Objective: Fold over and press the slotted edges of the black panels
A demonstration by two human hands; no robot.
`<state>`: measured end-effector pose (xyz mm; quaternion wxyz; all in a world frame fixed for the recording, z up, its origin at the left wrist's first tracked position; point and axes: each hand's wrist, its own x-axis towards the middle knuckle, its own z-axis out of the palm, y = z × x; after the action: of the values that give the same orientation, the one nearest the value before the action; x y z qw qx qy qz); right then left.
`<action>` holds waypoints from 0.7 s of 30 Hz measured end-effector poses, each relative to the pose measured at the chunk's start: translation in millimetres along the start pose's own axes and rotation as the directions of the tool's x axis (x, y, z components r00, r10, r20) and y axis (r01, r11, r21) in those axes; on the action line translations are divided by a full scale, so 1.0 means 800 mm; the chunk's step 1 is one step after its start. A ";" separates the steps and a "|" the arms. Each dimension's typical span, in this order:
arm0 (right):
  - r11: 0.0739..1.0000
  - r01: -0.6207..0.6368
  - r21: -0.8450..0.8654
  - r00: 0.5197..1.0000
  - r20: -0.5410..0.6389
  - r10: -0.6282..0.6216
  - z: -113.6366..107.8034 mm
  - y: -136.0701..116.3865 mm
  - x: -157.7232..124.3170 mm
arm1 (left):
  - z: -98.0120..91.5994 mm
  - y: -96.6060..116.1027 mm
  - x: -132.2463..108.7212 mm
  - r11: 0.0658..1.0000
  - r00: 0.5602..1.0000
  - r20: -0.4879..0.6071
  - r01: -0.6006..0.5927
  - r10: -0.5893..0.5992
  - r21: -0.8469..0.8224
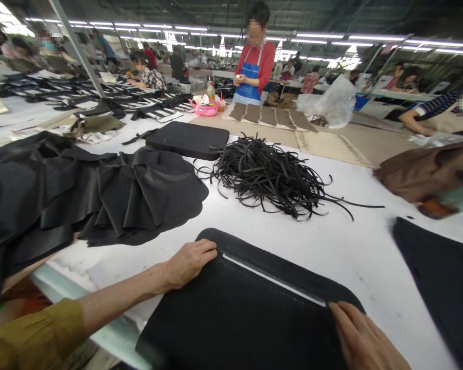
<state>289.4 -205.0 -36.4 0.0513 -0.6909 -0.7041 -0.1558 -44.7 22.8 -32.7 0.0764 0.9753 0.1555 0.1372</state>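
the black panel (250, 313) lies flat on the worktop (362, 246), and its narrow white strip (273, 279) runs lengthwise from the left hand (189, 261) to the right hand (364, 334), slanting nearer the body toward the right. each grip has fingers resting on the panel just beside one strip end; thumbs are hidden, so i cannot tell pinch from press.

My sleeve (34, 334) is mustard-olive. My panel (247, 324) is plain black with a white strip (273, 280). I see black straps (278, 177), a white tabletop (347, 241), a pink basket (205, 109), a red top (269, 60) and a blue apron (250, 74).
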 end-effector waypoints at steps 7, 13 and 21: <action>0.934 0.089 0.345 0.991 0.060 -0.117 -0.012 -0.141 0.107 | 0.005 0.011 0.004 0.996 0.985 0.165 0.028 -0.042 0.089; 0.927 0.127 0.352 0.970 0.150 -0.190 0.005 -0.196 0.159 | 0.007 0.008 0.004 0.989 0.977 0.195 0.063 -0.088 0.130; 0.941 0.139 0.309 0.956 0.205 -0.209 0.012 -0.197 0.168 | 0.003 0.000 0.004 0.988 0.980 0.166 0.092 -0.112 0.127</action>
<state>129.9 -73.2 -30.5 0.0550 -0.6239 -0.7791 0.0283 -41.0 23.1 -34.5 0.0386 0.9770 0.2060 0.0386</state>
